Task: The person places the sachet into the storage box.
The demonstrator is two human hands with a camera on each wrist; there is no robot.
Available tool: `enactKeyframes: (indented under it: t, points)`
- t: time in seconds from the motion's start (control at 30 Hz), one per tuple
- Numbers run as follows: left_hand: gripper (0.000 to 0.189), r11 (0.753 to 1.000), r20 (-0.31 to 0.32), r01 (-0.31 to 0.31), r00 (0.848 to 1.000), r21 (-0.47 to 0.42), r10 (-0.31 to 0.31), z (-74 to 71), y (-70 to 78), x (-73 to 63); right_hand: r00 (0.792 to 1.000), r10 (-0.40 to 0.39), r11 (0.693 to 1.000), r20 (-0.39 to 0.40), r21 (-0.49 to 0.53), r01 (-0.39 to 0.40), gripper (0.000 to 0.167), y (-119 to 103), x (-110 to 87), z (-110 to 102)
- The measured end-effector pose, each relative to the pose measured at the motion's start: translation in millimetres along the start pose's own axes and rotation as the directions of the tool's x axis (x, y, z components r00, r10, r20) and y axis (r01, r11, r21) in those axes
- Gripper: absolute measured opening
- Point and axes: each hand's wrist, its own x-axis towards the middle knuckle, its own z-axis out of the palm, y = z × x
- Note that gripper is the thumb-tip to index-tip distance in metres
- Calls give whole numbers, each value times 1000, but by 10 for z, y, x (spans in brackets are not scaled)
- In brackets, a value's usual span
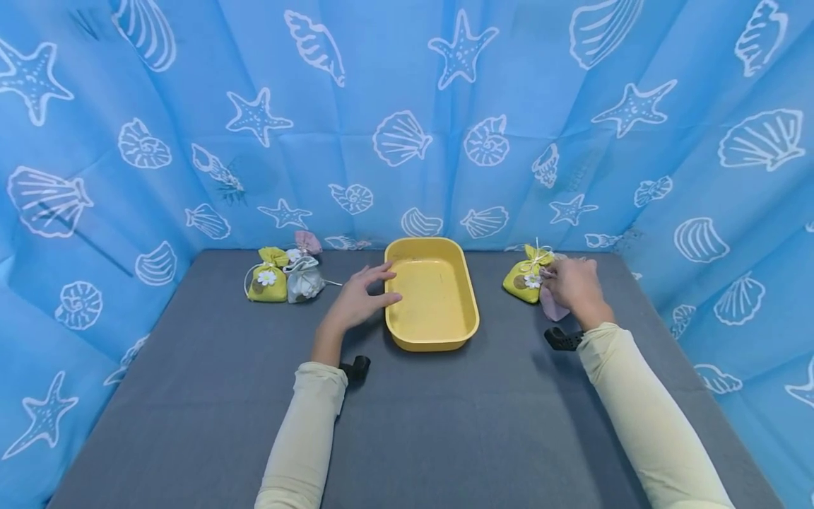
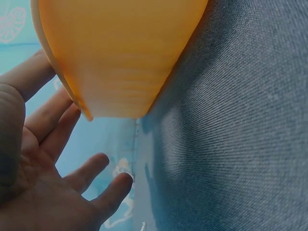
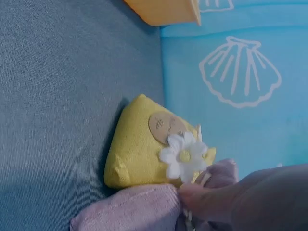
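A yellow tray (image 1: 471, 304) stands on the grey table. Its left rim is under the loosely spread fingers of my left hand (image 1: 357, 297), and the left wrist view shows fingertips against the tray's outer edge. Over at the right, my right hand (image 1: 575, 284) pinches a lilac drawstring pouch (image 3: 127, 210) by its gathered neck; part of that neck is hidden by the thumb. The lilac pouch lies against a yellow pouch (image 3: 134, 149) with a white flower and a round brown tag. Something pale behind the right hand is mostly hidden.
Left of the tray sit a yellow pouch (image 1: 267, 283), a pale grey pouch (image 1: 305, 283) and a pink-topped pouch (image 1: 308, 242) partly behind them. A blue curtain (image 1: 356, 141) with white shells borders the table's back and sides.
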Motion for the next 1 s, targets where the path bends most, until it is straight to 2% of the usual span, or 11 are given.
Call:
enactKeyframes:
  t: [0.13, 0.33, 0.73, 0.87, 1.0]
  points:
    - [55, 999, -11, 25, 1000, -31, -25, 15, 2, -3, 999, 31, 998, -11, 52, -30, 33, 61, -39, -20]
    - [56, 999, -11, 29, 1000, -22, -29, 26, 10, 3, 998, 67, 987, 9, 148, -68, 41, 175, -107, -87]
    - [56, 999, -19, 29, 999, -32, -29, 31, 41, -28, 999, -20, 975, -33, 222, 27, 31, 244, -228, -327]
    - [58, 999, -11, 21, 1000, -39, -21, 27, 34, -19, 996, -49, 971, -80, 231, 66, 33, 175, -256, -417]
    - [60, 999, 8, -6, 1000, -46, 6, 11, 22, -19, 983, -94, 967, -156, 220, 127, 38, 61, -282, -512]
